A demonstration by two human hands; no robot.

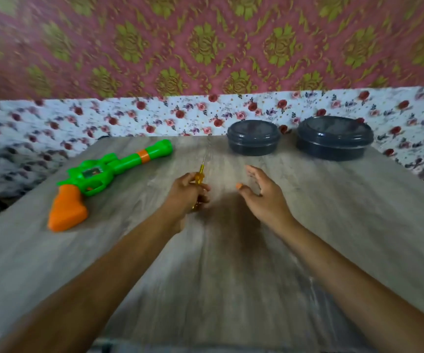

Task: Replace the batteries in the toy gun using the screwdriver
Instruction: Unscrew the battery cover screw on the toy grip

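A green toy gun point(109, 171) with an orange grip lies flat at the left of the grey wooden table point(231, 250), its barrel pointing back and right. My left hand point(188, 194) grips a yellow-handled screwdriver point(200, 174) at the middle of the table, its thin shaft pointing away from me. Just right of it my right hand point(264, 197) hovers with spread, relaxed fingers and holds nothing. No batteries are visible.
Two dark round lidded containers stand at the table's back edge, a smaller one point(253, 137) and a larger one point(334, 137) to its right. Floral cloth point(154, 115) lies behind the table, and a pink patterned wall rises beyond it.
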